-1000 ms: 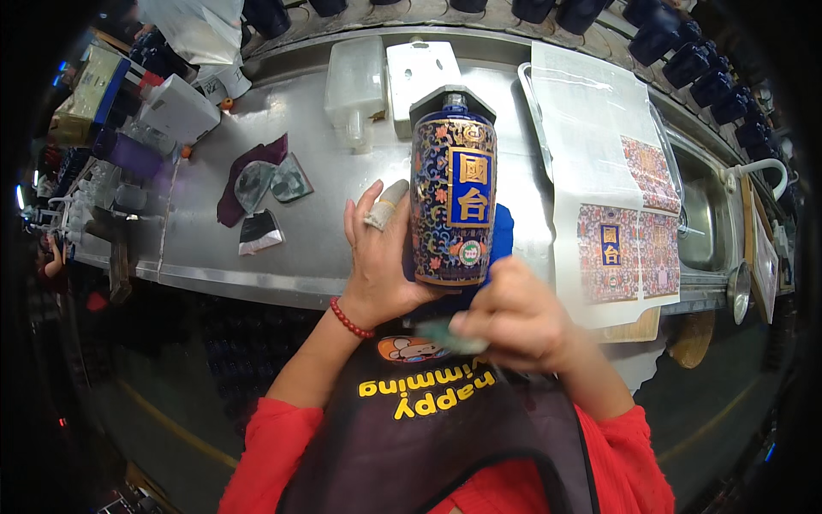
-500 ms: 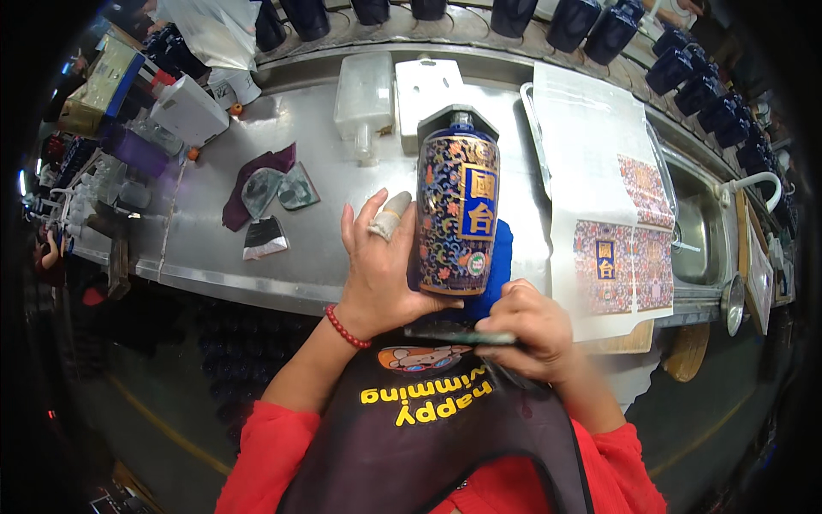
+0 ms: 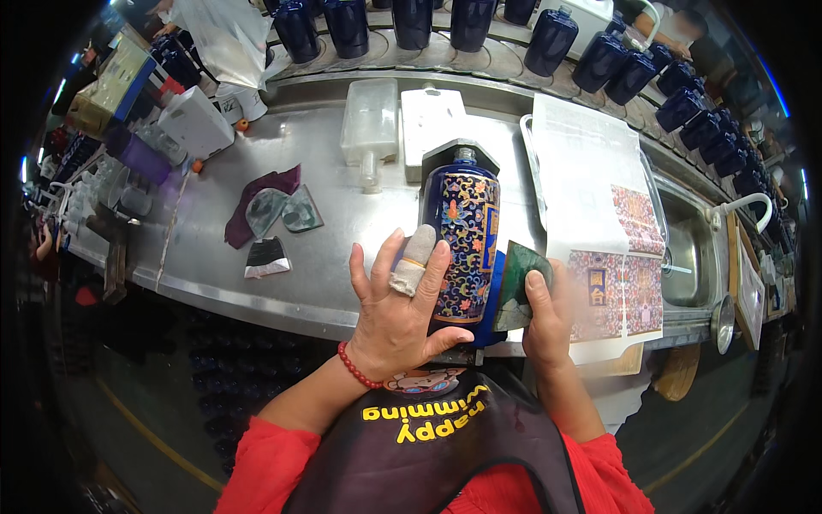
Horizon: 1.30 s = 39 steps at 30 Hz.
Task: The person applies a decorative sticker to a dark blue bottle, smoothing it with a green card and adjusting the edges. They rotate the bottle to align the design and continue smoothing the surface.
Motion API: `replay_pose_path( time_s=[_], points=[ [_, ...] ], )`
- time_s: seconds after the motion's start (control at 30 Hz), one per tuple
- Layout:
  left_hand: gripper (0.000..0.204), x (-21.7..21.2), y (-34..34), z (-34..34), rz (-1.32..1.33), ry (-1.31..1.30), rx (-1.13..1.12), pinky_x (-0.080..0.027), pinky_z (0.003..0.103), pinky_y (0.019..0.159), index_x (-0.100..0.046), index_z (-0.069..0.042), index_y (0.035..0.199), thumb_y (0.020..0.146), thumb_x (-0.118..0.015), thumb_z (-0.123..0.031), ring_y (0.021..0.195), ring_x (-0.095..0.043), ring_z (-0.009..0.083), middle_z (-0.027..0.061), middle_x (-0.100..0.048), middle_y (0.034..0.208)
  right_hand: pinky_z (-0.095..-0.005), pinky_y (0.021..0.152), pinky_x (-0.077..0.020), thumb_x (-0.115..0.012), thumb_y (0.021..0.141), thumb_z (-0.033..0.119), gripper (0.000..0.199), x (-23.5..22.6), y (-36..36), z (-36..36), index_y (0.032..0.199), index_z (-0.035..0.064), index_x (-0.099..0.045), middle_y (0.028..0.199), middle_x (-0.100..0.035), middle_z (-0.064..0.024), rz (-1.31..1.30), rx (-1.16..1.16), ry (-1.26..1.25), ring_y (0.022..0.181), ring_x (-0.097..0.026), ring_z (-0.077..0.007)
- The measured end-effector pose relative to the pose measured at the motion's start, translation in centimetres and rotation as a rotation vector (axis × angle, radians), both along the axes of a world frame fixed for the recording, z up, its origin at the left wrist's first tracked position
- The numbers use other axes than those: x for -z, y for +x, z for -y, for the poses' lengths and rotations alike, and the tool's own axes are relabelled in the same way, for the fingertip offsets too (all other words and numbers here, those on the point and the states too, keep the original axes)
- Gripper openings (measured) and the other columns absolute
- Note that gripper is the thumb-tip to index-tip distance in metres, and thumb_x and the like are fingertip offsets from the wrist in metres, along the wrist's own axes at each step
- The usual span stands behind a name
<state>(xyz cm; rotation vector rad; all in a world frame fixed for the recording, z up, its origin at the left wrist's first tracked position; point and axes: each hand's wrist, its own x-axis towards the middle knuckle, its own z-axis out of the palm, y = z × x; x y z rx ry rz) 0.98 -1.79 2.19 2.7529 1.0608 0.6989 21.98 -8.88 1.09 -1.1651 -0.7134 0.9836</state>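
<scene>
A dark blue bottle with a floral decal (image 3: pixel 467 248) is lying at the near edge of a steel counter (image 3: pixel 317 265), its neck pointing away from the person. The left hand (image 3: pixel 394 315) is resting against the bottle's left side, fingers spread wide rather than gripping, one finger wearing a grey cloth sleeve (image 3: pixel 418 253). The right hand (image 3: pixel 548 324) is pinching a green scraper (image 3: pixel 519 272), thumb on its face, just beside the bottle's right edge. Patterned decal sheets (image 3: pixel 598 315) are lying to the right. Plain blue bottles (image 3: pixel 473 21) are lining the far side.
</scene>
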Motion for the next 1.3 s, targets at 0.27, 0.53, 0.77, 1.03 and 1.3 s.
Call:
replay_pose_path(
  time_s=[0.27, 0.53, 0.77, 1.03, 1.3],
  points=[
    [0.106, -0.3, 0.2, -0.3, 0.003, 0.032, 0.011, -0.003, 0.068, 0.117, -0.039, -0.001, 0.155, 0.089, -0.039, -0.083, 0.143, -0.029, 0.0418, 0.0192, -0.053, 0.145, -0.0252, 0.088, -0.0491, -0.059, 0.1, 0.009, 0.035, -0.5, -0.3, -1.8, 0.132, -0.0011, -0.049, 0.11, -0.063, -0.006, 0.028, -0.012, 0.003, 0.097, -0.058, -0.0094],
    [0.105, 0.2, 0.3, -0.6, 0.131, -0.046, 0.033, -0.006, 0.069, 0.116, -0.04, 0.003, 0.153, 0.09, -0.039, -0.081, 0.14, -0.033, 0.0403, 0.0159, -0.057, 0.138, -0.0249, 0.084, -0.0505, -0.06, 0.098, 0.01, 0.039, -1.7, -0.9, -4.5, 0.134, -0.0015, -0.053, 0.11, -0.064, -0.0069, 0.243, -0.049, -0.006, 0.094, -0.058, -0.0089],
    [0.105, 0.4, 0.1, -0.8, 0.143, -0.067, 0.044, -0.007, 0.069, 0.116, -0.038, 0.004, 0.154, 0.091, -0.039, -0.08, 0.139, -0.035, 0.0413, 0.0173, -0.057, 0.137, -0.0226, 0.083, -0.0494, -0.058, 0.099, 0.008, 0.036, -1.7, -0.1, -4.4, 0.134, 0.0002, -0.052, 0.108, -0.062, -0.0044, 0.027, -0.016, -0.027, 0.093, -0.057, -0.0066],
    [0.104, 0.6, 0.2, -0.8, 0.2, -0.063, 0.046, -0.008, 0.069, 0.115, -0.039, 0.005, 0.153, 0.092, -0.039, -0.08, 0.137, -0.037, 0.0418, 0.0179, -0.058, 0.135, -0.0238, 0.079, -0.0493, -0.059, 0.098, 0.01, 0.033, -2.0, -0.2, -5.7, 0.129, -0.001, -0.056, 0.107, -0.063, -0.0053, 0.251, -0.08, 0.023, 0.091, -0.057, -0.0078],
    [0.102, 0.8, -0.2, -1.1, 0.206, -0.08, 0.044, -0.009, 0.068, 0.116, -0.043, 0.005, 0.15, 0.092, -0.039, -0.079, 0.136, -0.039, 0.0418, 0.0261, -0.051, 0.143, -0.0243, 0.086, -0.0498, -0.055, 0.099, 0.009, 0.035, -3.3, 1.0, -7.5, 0.133, -0.0015, -0.054, 0.108, -0.064, -0.0063, 0.17, -0.048, -0.06, 0.094, -0.059, -0.0093]
  ],
)
